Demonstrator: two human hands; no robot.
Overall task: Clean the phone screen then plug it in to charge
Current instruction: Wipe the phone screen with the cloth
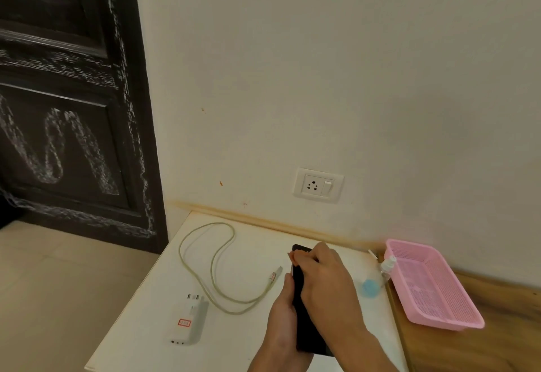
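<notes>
A black phone (299, 298) lies lengthwise on the white table (240, 254), its far end pointing at the wall. My left hand (282, 313) grips its left edge from the near side. My right hand (325, 272) lies over the phone, fingers curled around its far end; I cannot tell if anything is under the fingertips. Left of the phone lies a white charger adapter (188, 319), prongs facing away. A pale cable (212, 254) loops across the table, its loose connector (275, 273) close to the phone. A white wall socket (317, 186) with a switch sits above the table.
A pink plastic basket (433, 286) stands on a wooden surface (497, 342) to the right. Against it lean a small clear bottle (387, 266) and a blue cap (370, 287). A dark chalk-marked door (67, 108) is at the left, with pale floor (58, 284) below.
</notes>
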